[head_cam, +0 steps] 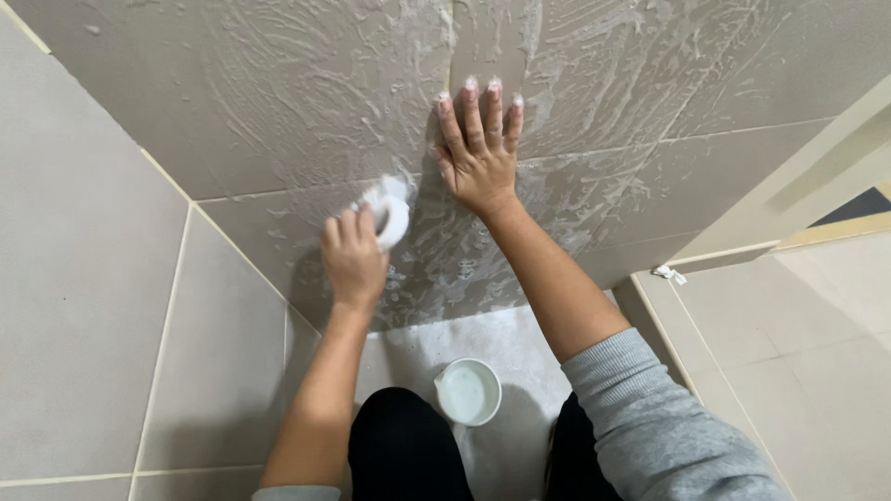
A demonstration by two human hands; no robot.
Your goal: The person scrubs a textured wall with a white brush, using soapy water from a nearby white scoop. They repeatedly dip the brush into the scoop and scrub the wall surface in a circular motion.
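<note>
My left hand [354,254] grips a small white scrubbing brush [390,211] and presses it against the grey tiled wall [278,121], which is smeared with white soapy foam. My right hand [478,148] lies flat on the same wall with its fingers spread, just right of the brush, and holds nothing. Foam streaks cover the tiles around and above both hands.
A white cup of whitish liquid [468,391] stands on the floor between my knees, on a pale mat [501,343]. A second tiled wall [83,278] meets this one at the left corner. At the right are a cream door frame [817,176] and floor tiles [789,353].
</note>
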